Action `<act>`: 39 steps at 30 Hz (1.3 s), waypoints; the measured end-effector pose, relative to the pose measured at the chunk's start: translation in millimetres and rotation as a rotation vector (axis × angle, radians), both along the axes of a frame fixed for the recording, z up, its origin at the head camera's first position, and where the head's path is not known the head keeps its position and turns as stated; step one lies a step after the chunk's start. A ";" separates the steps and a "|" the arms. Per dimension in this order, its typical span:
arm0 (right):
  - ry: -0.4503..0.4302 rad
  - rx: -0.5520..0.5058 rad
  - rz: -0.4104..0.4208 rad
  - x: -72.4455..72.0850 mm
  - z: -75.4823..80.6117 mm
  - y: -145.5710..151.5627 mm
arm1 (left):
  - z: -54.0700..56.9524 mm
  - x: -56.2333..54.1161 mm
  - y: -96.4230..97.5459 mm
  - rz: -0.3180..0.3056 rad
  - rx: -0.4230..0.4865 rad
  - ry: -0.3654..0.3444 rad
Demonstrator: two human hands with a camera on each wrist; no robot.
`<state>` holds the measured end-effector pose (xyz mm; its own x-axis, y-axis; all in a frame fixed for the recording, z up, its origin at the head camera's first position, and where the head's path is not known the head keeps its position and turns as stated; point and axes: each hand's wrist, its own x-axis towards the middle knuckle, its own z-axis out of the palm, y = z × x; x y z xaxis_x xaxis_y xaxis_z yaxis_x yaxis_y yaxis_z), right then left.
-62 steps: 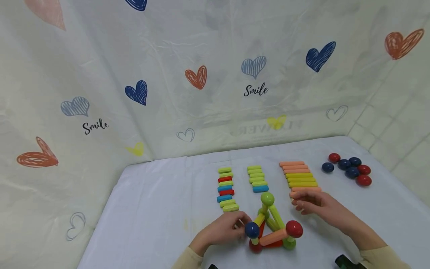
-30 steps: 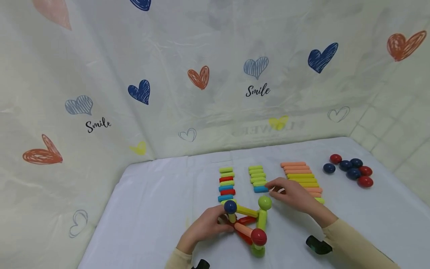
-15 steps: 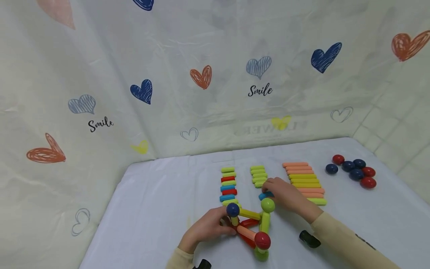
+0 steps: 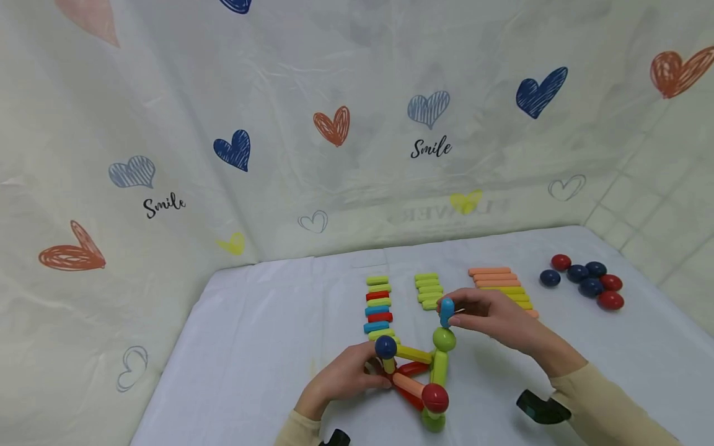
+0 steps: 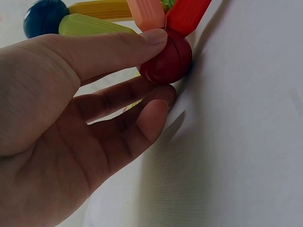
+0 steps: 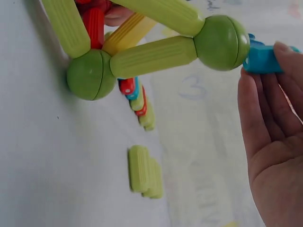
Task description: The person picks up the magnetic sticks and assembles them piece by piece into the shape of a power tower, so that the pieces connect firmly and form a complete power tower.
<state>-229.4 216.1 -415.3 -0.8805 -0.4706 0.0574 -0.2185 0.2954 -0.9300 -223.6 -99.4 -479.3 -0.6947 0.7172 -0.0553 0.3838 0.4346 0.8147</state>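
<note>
A frame of rods and balls stands at the front of the table, topped by a dark blue ball (image 4: 385,347), a red ball (image 4: 435,398) and a green ball (image 4: 444,339). My left hand (image 4: 343,375) holds its lower corner; in the left wrist view, thumb and fingers pinch a dark red ball (image 5: 168,61) there. Between thumb and fingers of my right hand (image 4: 496,317) is a short blue rod (image 4: 447,312), upright on top of the green ball. The right wrist view shows the blue rod's end right at that ball's surface.
Behind the frame lie a mixed column of short rods (image 4: 379,303), a column of light green rods (image 4: 428,290), and longer orange and yellow rods (image 4: 493,280), partly behind my right hand. Loose dark blue and red balls (image 4: 591,287) sit at the far right. A white curtain (image 4: 357,186) backs the table.
The frame was turned by my left hand. My right hand moved left from the longer rods, picked the blue rod from the light green column's near end and set it upright over the green ball.
</note>
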 end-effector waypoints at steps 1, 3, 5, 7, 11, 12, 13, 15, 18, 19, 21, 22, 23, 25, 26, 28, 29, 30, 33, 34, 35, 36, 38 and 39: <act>0.009 0.008 0.020 1.6 1.7 0.1 | 0.3 0.0 -0.1 0.003 -0.002 -0.002; 0.020 0.020 0.049 3.6 3.1 0.4 | 0.0 -0.1 -0.4 0.002 -0.003 -0.003; 0.029 0.017 0.063 4.5 2.9 0.8 | 0.0 0.1 -0.4 0.005 -0.001 -0.010; 0.049 0.000 0.091 4.7 1.9 1.3 | 0.1 0.4 -0.5 0.002 0.004 -0.013; 0.094 -0.056 0.178 3.5 0.2 1.3 | 0.7 0.9 -0.5 0.004 0.009 -0.009; 0.101 -0.066 0.197 3.2 0.0 1.5 | 0.8 1.1 -0.6 0.005 0.009 -0.007; 0.106 -0.074 0.211 2.8 -0.2 1.7 | 0.8 1.2 -0.6 0.006 0.009 -0.005; 0.111 -0.080 0.232 2.2 -0.4 2.8 | 1.1 1.5 -0.8 0.007 0.008 -0.004; 0.100 -0.070 0.239 -0.1 -2.5 6.3 | 1.1 1.7 -0.9 0.009 0.005 -0.008; 0.087 -0.069 0.227 -1.8 -3.9 7.6 | 0.9 1.6 -0.9 0.010 0.004 -0.008; 0.038 -0.062 0.168 -7.1 -8.3 9.3 | 0.7 1.4 -1.1 0.009 0.003 -0.005; 0.007 -0.052 0.124 -10.5 -11.1 9.5 | 0.5 1.3 -1.0 0.009 0.002 -0.003; -0.016 -0.026 0.072 -14.5 -14.7 9.1 | 0.1 1.1 -1.0 0.008 0.002 -0.001; -0.026 0.053 -0.033 -23.4 -23.0 6.4 | -0.9 0.6 -0.9 0.003 0.005 0.004; -0.011 0.111 -0.072 -27.8 -27.5 4.6 | -1.4 0.3 -0.7 -0.001 0.006 0.007; 0.064 0.230 -0.117 -35.7 -36.3 0.8 | -2.3 -0.1 -0.5 -0.008 0.009 0.012; 0.110 0.288 -0.128 -38.9 -40.1 -1.4 | -2.7 -0.3 -0.5 -0.012 0.011 0.014; 0.151 0.330 -0.135 -41.5 -42.9 -3.6 | -3.0 -0.5 -0.6 -0.016 0.013 0.021; 0.233 0.429 -0.124 -46.2 -47.0 -9.6 | -3.1 -0.8 -1.0 -0.020 0.013 0.043; 0.251 0.463 -0.115 -46.6 -47.0 -11.6 | -3.3 -1.0 -1.2 -0.021 0.012 0.048; 0.269 0.502 -0.103 -47.3 -47.4 -13.3 | -3.6 -1.2 -1.3 -0.023 0.011 0.057; 0.291 0.540 -0.092 -47.7 -47.5 -15.0 | -3.8 -1.3 -1.4 -0.026 0.012 0.062; 0.352 0.610 -0.071 -48.0 -48.0 -17.4 | -4.7 -1.5 -1.2 -0.033 0.013 0.070; 0.388 0.640 -0.060 -48.0 -48.4 -18.3 | -5.1 -1.5 -1.0 -0.039 0.017 0.073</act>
<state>-277.4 197.8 -463.8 -0.8778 -0.4684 0.1003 -0.4625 0.7742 -0.4321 -225.1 -100.4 -484.4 -0.6682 0.7440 0.0067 0.4589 0.4050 0.7908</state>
